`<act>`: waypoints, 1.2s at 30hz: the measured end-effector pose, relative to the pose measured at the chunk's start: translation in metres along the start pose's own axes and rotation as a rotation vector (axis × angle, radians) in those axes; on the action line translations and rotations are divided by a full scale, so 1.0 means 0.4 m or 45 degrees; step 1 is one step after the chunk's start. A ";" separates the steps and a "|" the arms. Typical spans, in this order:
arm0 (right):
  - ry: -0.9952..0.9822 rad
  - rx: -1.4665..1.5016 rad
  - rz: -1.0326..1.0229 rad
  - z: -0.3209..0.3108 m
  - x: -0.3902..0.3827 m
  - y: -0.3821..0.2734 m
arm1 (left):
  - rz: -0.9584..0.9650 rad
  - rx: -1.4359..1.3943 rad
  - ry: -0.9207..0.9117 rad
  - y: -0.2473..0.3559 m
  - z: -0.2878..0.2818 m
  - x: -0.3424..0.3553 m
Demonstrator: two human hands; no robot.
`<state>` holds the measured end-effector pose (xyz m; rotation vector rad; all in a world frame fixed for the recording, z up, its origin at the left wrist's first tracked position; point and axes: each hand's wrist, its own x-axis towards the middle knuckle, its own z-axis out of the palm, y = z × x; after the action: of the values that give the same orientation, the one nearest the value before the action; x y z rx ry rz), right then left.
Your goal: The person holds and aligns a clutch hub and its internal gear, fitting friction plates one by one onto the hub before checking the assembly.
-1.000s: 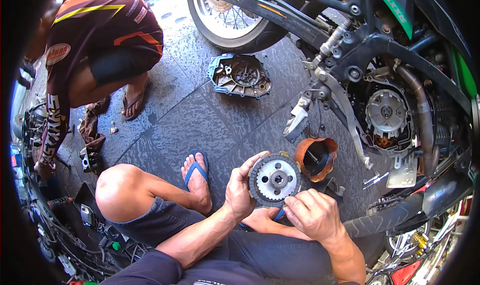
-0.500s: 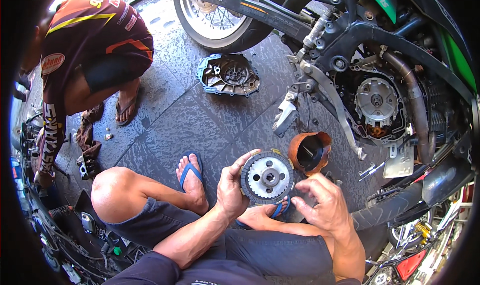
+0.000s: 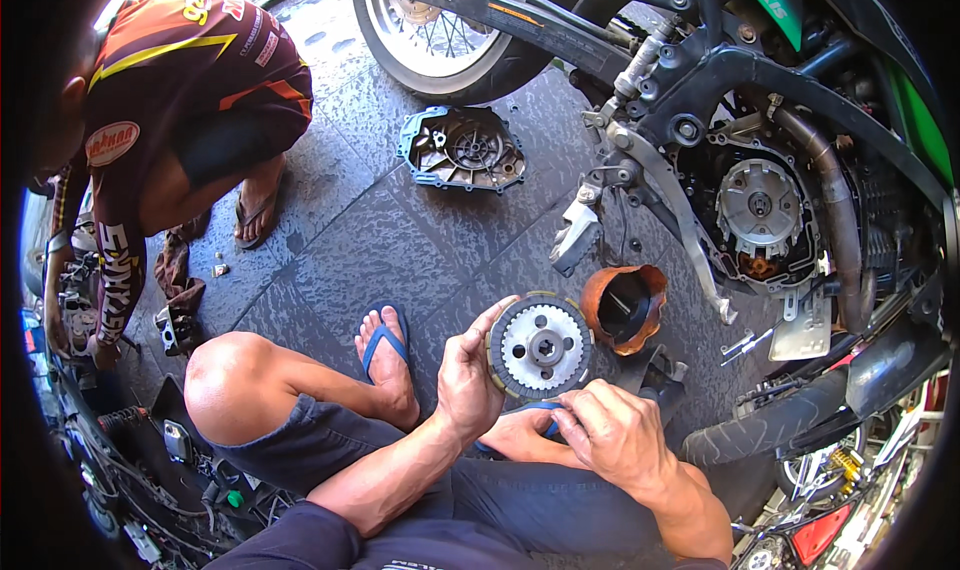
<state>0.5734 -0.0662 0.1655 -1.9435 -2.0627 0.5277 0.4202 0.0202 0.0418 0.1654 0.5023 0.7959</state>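
Observation:
A round clutch pack (image 3: 520, 355) faces up toward me, with a toothed silver hub plate in its middle and dark friction plates around it. My left hand (image 3: 468, 380) grips it by its left side, thumb and fingers at the rim. Close to the lower right rim is my right hand (image 3: 615, 432), its fingers curled and pinched together. Whether its fingertips touch the plates or hold something small, I cannot make out. On the motorcycle's opened engine sits a silver clutch basket (image 3: 759, 208).
An engine side cover (image 3: 468, 150) lies on the dark tiled floor (image 3: 330, 260). An orange-brown cut container (image 3: 640, 295) stands right of the clutch pack, below the motorcycle's footrest (image 3: 577, 232). At the left another person (image 3: 190, 100) crouches over parts. A tire (image 3: 765, 415) is at the right.
My right hand has moved down and left to the clutch pack's lower rim, its fingers closing together. The clutch pack has shifted slightly up and right in my left hand.

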 end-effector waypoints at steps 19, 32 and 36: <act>0.064 0.147 0.462 -0.011 -0.007 0.045 | -0.018 -0.068 -0.021 0.005 0.007 -0.001; 0.116 -0.062 0.173 0.039 -0.013 0.030 | -0.009 -0.106 -0.012 0.005 0.006 0.003; 0.162 -0.082 0.129 0.050 -0.012 0.029 | -0.008 -0.064 0.028 0.016 0.015 0.002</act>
<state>0.5756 -0.0721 0.1429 -2.0699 -1.9341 0.3520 0.4194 0.0257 0.0488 0.1088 0.5030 0.8039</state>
